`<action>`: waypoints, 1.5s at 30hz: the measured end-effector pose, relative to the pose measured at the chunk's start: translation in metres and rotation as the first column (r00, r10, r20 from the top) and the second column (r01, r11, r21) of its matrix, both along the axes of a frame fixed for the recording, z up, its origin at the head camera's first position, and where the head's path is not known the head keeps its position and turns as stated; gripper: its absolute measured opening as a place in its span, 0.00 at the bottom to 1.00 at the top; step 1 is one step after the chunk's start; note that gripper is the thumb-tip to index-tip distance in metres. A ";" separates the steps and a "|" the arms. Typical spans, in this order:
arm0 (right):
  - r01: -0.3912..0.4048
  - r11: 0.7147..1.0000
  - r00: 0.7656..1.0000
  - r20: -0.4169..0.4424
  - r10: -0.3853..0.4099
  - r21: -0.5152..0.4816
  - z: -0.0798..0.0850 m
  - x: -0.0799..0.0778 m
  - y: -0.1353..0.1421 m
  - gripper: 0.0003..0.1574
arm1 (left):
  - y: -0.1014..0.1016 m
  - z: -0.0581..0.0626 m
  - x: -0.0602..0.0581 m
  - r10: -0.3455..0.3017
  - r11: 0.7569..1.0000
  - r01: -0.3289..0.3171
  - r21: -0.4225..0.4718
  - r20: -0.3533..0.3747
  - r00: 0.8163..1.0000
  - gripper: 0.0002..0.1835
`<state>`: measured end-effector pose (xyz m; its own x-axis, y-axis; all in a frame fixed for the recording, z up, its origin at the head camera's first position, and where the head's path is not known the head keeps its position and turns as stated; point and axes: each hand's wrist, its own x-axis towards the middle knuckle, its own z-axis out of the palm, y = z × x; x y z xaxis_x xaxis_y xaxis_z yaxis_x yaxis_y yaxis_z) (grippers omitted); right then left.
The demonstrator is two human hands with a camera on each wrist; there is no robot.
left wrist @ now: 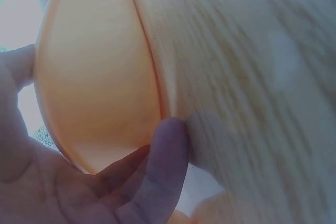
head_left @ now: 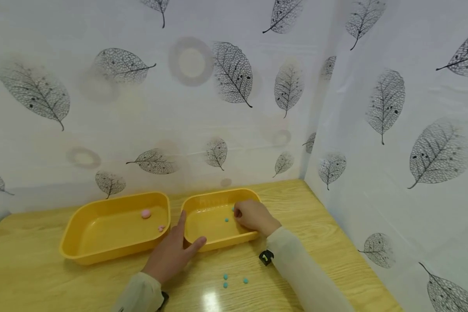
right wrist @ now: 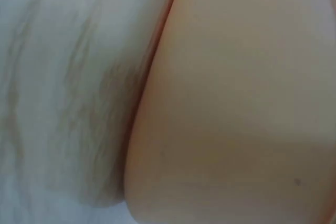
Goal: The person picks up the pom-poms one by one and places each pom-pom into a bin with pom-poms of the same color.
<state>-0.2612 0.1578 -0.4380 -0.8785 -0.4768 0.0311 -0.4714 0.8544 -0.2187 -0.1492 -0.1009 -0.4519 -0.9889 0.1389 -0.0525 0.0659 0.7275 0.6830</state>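
My left hand (head_left: 171,251) holds the near left corner of the smaller yellow tray (head_left: 218,245). Its thumb lies on the front rim while the index finger runs along the left side. In the left wrist view, the fingers (left wrist: 167,156) bend round the tray wall (left wrist: 100,77), close to the table. Inside that tray's right part is my right hand (head_left: 255,215), fingers curled, and whatever may be between its fingertips is hidden. One small blue bead (head_left: 233,209) shows beside those fingertips, another blue bead (head_left: 226,220) to their left. The right wrist view shows only the tray's outside wall (right wrist: 226,93) and tabletop.
A larger yellow tray (head_left: 109,252) stands at the left, with a pink ball (head_left: 146,213) and small pink pieces (head_left: 161,228) inside. Three blue beads (head_left: 225,285) lie on the wooden table (head_left: 195,286) in front. Leaf-patterned curtains (head_left: 234,125) border the table behind and on the right.
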 end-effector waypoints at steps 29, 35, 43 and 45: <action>-0.113 0.947 0.968 -0.248 0.037 -0.300 0.023 0.069 0.030 0.04 | 0.003 0.000 -0.001 -0.017 1.000 0.017 -0.007 0.012 1.000 0.61; -0.268 0.919 0.957 -0.191 0.219 -0.289 0.030 0.077 0.018 0.04 | -0.001 -0.001 -0.003 -0.012 1.000 0.012 -0.015 0.011 1.000 0.62; -0.339 0.924 0.936 0.031 0.350 -0.174 0.030 0.086 0.014 0.04 | 0.001 -0.001 -0.002 -0.008 1.000 0.008 -0.018 0.004 1.000 0.62; -0.340 0.927 0.933 0.065 0.353 -0.155 0.030 0.087 0.014 0.05 | 0.001 0.000 -0.002 -0.008 1.000 0.008 -0.020 0.000 1.000 0.63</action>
